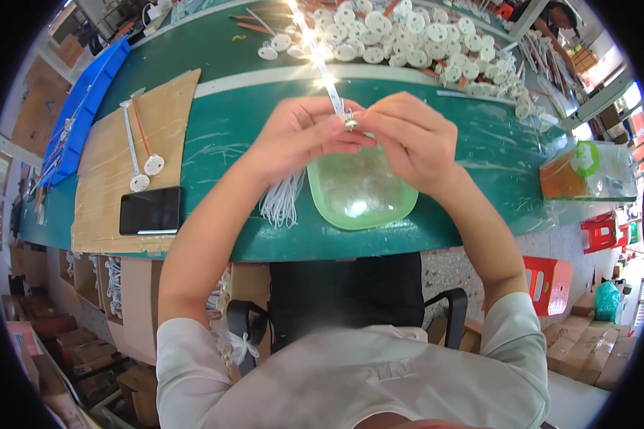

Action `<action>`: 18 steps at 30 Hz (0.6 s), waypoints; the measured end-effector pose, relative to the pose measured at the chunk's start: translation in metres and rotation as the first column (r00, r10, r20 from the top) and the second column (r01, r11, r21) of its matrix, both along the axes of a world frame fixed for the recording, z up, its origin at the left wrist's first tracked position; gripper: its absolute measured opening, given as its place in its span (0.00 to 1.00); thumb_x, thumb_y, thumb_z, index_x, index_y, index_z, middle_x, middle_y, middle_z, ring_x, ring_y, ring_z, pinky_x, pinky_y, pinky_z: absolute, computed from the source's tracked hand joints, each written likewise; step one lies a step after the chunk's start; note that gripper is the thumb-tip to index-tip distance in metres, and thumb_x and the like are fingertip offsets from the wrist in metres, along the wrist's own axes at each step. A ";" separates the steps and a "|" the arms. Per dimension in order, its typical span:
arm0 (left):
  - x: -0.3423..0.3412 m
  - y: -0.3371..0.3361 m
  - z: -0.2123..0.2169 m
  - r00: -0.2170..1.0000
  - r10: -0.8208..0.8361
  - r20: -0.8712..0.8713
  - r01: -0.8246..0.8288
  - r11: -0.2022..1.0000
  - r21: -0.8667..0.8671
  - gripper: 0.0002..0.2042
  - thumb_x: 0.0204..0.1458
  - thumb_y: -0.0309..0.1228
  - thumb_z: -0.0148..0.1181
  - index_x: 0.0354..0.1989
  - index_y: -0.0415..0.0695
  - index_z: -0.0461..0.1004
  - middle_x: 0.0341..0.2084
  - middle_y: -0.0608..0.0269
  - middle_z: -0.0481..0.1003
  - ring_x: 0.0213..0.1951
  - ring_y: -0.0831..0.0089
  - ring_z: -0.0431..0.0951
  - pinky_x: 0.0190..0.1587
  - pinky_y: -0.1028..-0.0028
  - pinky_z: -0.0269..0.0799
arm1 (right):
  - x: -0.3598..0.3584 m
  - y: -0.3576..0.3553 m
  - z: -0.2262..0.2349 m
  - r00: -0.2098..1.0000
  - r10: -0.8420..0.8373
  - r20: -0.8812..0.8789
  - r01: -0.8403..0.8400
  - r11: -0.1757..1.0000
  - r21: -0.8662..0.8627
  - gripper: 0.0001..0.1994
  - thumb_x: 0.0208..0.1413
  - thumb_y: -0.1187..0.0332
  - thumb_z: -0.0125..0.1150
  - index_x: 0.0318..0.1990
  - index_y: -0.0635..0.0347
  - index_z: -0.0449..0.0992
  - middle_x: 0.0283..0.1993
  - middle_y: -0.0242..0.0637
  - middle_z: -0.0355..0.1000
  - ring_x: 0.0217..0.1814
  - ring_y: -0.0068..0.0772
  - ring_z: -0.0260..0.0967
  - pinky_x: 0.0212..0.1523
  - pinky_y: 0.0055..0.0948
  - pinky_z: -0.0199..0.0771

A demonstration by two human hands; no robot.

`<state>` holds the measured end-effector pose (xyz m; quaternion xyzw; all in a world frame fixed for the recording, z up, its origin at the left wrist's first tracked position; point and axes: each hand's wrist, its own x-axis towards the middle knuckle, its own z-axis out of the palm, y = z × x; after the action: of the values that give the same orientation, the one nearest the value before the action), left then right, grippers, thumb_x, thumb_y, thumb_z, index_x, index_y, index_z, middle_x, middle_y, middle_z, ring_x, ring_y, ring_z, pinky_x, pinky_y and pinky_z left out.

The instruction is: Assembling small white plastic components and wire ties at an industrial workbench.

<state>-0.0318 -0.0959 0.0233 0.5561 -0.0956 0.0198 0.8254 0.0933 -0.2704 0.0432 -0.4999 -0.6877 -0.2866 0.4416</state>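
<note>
My left hand [304, 136] and my right hand [411, 136] meet above a pale green dish [361, 193] on the green table [229, 121]. Between their fingertips they pinch a small metal piece [350, 124] at the lower end of a thin white strip [322, 64] that rises away from me and glares in the light. The dish holds several small clear parts. A bundle of white wires [283, 200] lies just left of the dish, under my left wrist.
A heap of white round discs [408, 36] covers the far side of the table. A black phone [150, 211] lies on a cardboard sheet [122, 164] at left, with two white discs on sticks [147, 161]. A blue tray [86, 107] sits far left, an orange-and-green packet [576, 171] at right.
</note>
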 end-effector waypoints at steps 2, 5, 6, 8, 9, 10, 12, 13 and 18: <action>0.000 -0.004 -0.003 0.998 -0.005 0.055 0.004 1.000 0.015 0.22 0.64 0.33 0.56 0.61 0.32 0.66 0.52 0.48 0.76 0.52 0.59 0.80 0.54 0.66 0.78 | 0.001 -0.005 -0.003 0.999 0.028 -0.026 -0.028 0.999 -0.016 0.12 0.41 0.85 0.67 0.37 0.68 0.81 0.35 0.42 0.76 0.33 0.40 0.76 0.33 0.30 0.78; 0.006 -0.004 -0.011 1.000 0.005 0.025 -0.006 1.000 0.028 0.22 0.64 0.33 0.55 0.62 0.32 0.65 0.53 0.48 0.74 0.54 0.58 0.79 0.57 0.63 0.77 | 0.004 -0.004 -0.008 1.000 0.017 -0.021 -0.016 1.000 0.022 0.10 0.42 0.86 0.66 0.35 0.69 0.80 0.35 0.42 0.76 0.33 0.40 0.75 0.32 0.30 0.77; 0.004 -0.005 -0.013 0.998 0.041 0.050 -0.043 0.998 0.040 0.22 0.65 0.32 0.54 0.62 0.32 0.65 0.54 0.48 0.74 0.54 0.58 0.78 0.58 0.62 0.77 | 0.002 -0.002 -0.011 0.999 0.013 -0.052 -0.012 1.000 0.015 0.10 0.42 0.86 0.66 0.35 0.69 0.80 0.35 0.42 0.76 0.33 0.40 0.75 0.32 0.30 0.77; 0.004 -0.013 -0.010 0.998 0.044 0.049 -0.039 0.996 -0.085 0.18 0.62 0.29 0.58 0.56 0.31 0.70 0.49 0.50 0.77 0.49 0.64 0.80 0.55 0.64 0.78 | -0.001 -0.004 -0.012 0.999 -0.026 -0.041 0.028 0.999 0.047 0.11 0.42 0.86 0.66 0.35 0.68 0.80 0.34 0.41 0.75 0.33 0.39 0.75 0.32 0.28 0.77; 0.004 -0.011 -0.007 0.995 0.066 0.070 -0.063 0.997 -0.041 0.18 0.62 0.30 0.58 0.56 0.31 0.71 0.48 0.50 0.77 0.49 0.64 0.80 0.56 0.64 0.78 | 0.000 -0.003 -0.011 0.998 -0.044 -0.044 0.046 0.998 0.052 0.06 0.45 0.82 0.66 0.33 0.68 0.80 0.35 0.43 0.77 0.33 0.42 0.76 0.33 0.32 0.77; 0.004 -0.010 -0.004 0.992 0.086 0.095 -0.087 0.996 0.003 0.17 0.62 0.30 0.58 0.56 0.31 0.71 0.48 0.50 0.77 0.49 0.64 0.80 0.56 0.64 0.78 | -0.004 -0.003 -0.008 0.997 -0.052 -0.058 0.055 0.997 0.049 0.06 0.45 0.82 0.66 0.33 0.68 0.80 0.35 0.43 0.77 0.33 0.42 0.76 0.33 0.32 0.77; 0.003 -0.010 -0.001 0.990 0.110 0.092 -0.115 0.992 0.050 0.17 0.61 0.29 0.59 0.56 0.33 0.72 0.47 0.52 0.78 0.49 0.65 0.80 0.56 0.65 0.77 | -0.012 -0.005 0.003 0.976 -0.002 -0.219 0.011 0.999 0.040 0.09 0.45 0.79 0.69 0.36 0.63 0.82 0.32 0.42 0.78 0.29 0.41 0.75 0.30 0.29 0.74; 0.004 -0.007 -0.001 0.977 0.123 0.173 -0.150 0.976 0.155 0.17 0.60 0.28 0.60 0.56 0.33 0.72 0.47 0.53 0.78 0.49 0.65 0.80 0.55 0.66 0.77 | -0.011 -0.006 0.006 0.982 0.008 -0.190 -0.002 0.999 0.034 0.08 0.45 0.81 0.67 0.35 0.66 0.82 0.32 0.41 0.76 0.29 0.38 0.73 0.30 0.27 0.74; -0.003 0.023 -0.006 0.966 0.176 0.191 -0.250 0.832 0.495 0.18 0.59 0.27 0.58 0.57 0.33 0.72 0.48 0.51 0.79 0.49 0.67 0.79 0.54 0.67 0.75 | -0.008 -0.009 0.005 0.985 0.006 -0.174 -0.013 0.999 -0.034 0.08 0.46 0.79 0.68 0.36 0.65 0.82 0.32 0.41 0.76 0.29 0.39 0.74 0.30 0.29 0.74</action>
<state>-0.0349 -0.0729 0.0175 0.7607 -0.0913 0.1237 0.6306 0.0857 -0.2797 0.0480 -0.5273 -0.6538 -0.2279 0.4925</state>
